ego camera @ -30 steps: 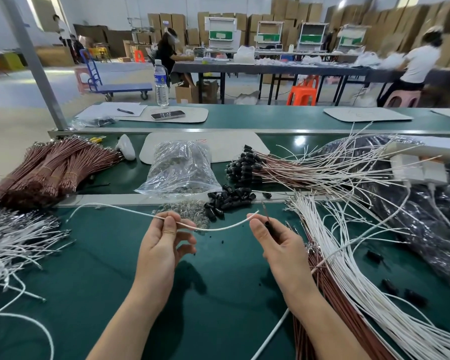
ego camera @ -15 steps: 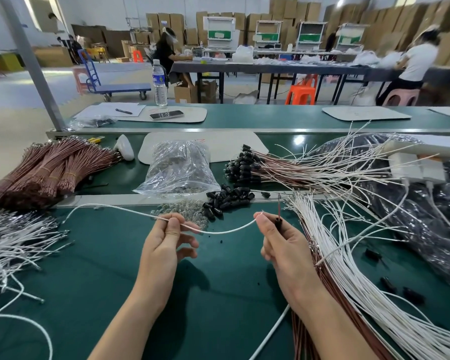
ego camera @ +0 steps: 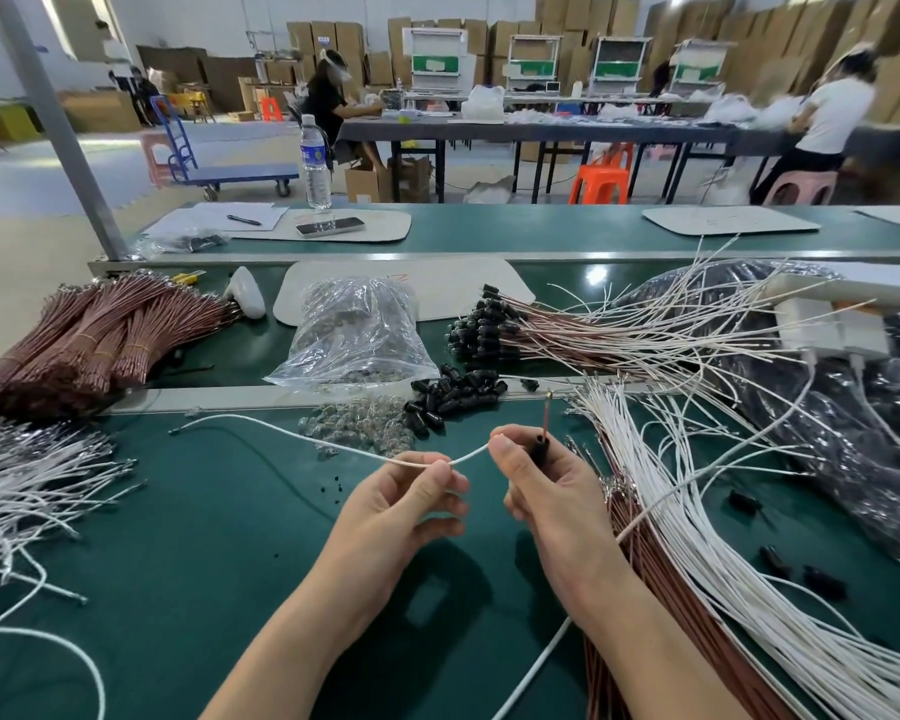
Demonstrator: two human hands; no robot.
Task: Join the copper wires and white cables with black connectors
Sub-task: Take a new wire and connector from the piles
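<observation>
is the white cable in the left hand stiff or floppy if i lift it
Probably springy, not limp: the white cable holds a smooth arc beyond the pinching left hand. Likely very light, since a light pinch alone carries it.

Green mat (ego camera: 204, 537) open centre-left; white cables (ego camera: 707, 553) crowd the right, black connectors (ego camera: 453, 392) ahead.
</observation>
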